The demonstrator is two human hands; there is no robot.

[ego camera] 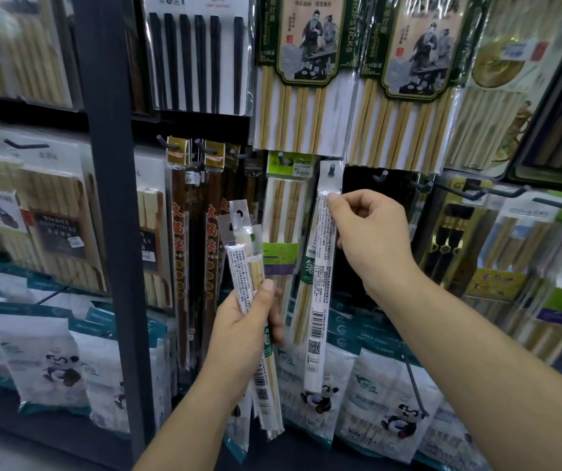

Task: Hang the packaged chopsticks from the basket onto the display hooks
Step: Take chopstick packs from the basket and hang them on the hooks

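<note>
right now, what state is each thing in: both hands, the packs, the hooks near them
right hand, pinching the single pack near its top
single pack, hole over a hook, hanging nearly upright
hook, tip showing through that pack's hole
left hand, gripping a bundle of packs
bundle of packs, held upright, not yet hung
neighbouring hook, bare

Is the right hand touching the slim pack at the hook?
Touching. The head view shows the right hand with thumb and fingers pinching the slim pack just below the hook, with no gap.
</note>
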